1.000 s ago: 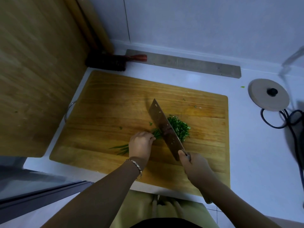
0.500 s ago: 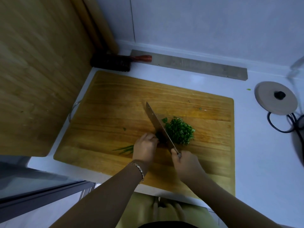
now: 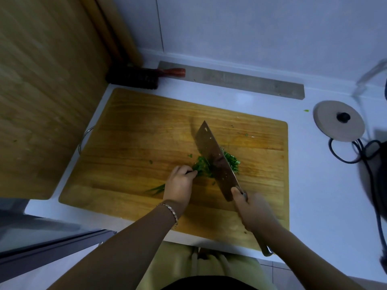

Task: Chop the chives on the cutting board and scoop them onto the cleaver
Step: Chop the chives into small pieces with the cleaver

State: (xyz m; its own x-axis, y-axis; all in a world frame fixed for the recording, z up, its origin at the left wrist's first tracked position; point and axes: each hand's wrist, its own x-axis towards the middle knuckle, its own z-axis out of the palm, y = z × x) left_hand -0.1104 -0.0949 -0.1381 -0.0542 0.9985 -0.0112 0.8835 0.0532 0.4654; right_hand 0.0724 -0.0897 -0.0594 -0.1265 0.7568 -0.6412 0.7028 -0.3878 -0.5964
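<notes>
**Q:** Where are the chives, and what holds them?

**A:** The chives (image 3: pixel 202 167) lie at the centre of the wooden cutting board (image 3: pixel 136 130), low in the middle of the frame. The person's left hand (image 3: pixel 179 184) curls its fingers closed over the uncut stems, probably to bunch them and keep the fingertips tucked away from the edge. Some stem ends poke out to the left of that hand.

**Q:** And the cleaver?

**A:** The right hand (image 3: pixel 252 210) grips the handle with fingers wrapped closed. The cleaver (image 3: pixel 215 159) stands on edge, angled toward the upper left, right beside the left knuckles. A chopped heap (image 3: pixel 232 161) sits on its right side, so chopping looks unfinished and scooping not begun.
</notes>
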